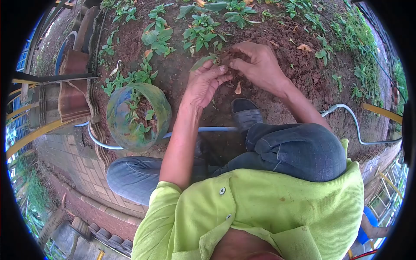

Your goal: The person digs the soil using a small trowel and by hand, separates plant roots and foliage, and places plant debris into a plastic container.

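Note:
Held out over the soil, my left hand (207,83) pinches a small leafy plant (203,62) between thumb and fingers. Its green leaves stick out above the fingertips. Close beside it, my right hand (260,67) has its thumb and fingers curled together. A dark, soil-like clump (225,57) shows between the two hands, partly covered by fingers; I cannot make out exactly what the right fingers grip. To the left of my left forearm stands a round, dirty plastic bucket (161,102) with green plants inside it.
Several low green plants (201,32) grow in the reddish soil (277,32) ahead. A pale blue hose (203,129) runs past the bucket and under my legs. My sandalled foot (247,113) rests on the soil. Tiles (76,89) edge the bed at left, beside brick paving (82,162).

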Available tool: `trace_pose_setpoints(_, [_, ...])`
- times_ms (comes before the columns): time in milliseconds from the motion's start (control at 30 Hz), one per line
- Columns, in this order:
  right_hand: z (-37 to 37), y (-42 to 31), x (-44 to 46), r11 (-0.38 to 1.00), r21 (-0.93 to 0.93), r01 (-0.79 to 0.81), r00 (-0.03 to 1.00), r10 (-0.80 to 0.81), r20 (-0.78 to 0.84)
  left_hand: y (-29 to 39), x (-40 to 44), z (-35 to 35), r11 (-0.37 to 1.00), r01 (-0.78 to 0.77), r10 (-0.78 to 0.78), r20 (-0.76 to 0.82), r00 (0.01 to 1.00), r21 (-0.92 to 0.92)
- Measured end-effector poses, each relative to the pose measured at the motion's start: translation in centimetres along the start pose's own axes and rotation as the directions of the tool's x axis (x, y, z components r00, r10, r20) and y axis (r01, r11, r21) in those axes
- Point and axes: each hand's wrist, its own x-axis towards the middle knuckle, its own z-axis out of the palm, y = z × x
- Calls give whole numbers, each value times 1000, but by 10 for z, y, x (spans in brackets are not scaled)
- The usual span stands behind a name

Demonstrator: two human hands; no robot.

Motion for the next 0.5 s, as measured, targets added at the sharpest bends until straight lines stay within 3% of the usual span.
trace_pose_setpoints(100, [1,0,-1,998,43,-53,999,54,-1,5,0,-4,990,-6,19,91,996,-144])
trace_pose_setpoints(133, [3,3,-1,998,18,53,998,-53,-33,6,0,-1,990,-6,19,90,996,-143])
trace_pose_setpoints(167, [5,6,-3,987,-10,160,985,-160,-60,6,0,2,990,16,-18,-9,1000,-137])
trace_pose_setpoints(200, [7,8,-3,987,-10,163,985,-163,-59,7,1,4,990,37,-52,-108,993,-133])
trace_pose_setpoints(267, [7,13,-4,951,300,-72,996,82,-24,9,1,3,983,0,-12,-63,998,-184])
trace_pose_setpoints(300, [4,16,-1,952,299,-64,997,76,-26,12,1,5,972,-30,27,-17,999,-234])
trace_pose_setpoints(367, [-4,23,4,969,216,-122,986,143,-83,18,-3,9,981,-80,81,-6,997,-178])
trace_pose_setpoints(400, [-9,16,5,993,72,-90,995,93,-40,20,-5,11,984,-126,127,3,992,-127])
trace_pose_setpoints(500, [5,15,3,995,95,-6,998,12,-59,13,0,3,985,-172,172,20,985,33])
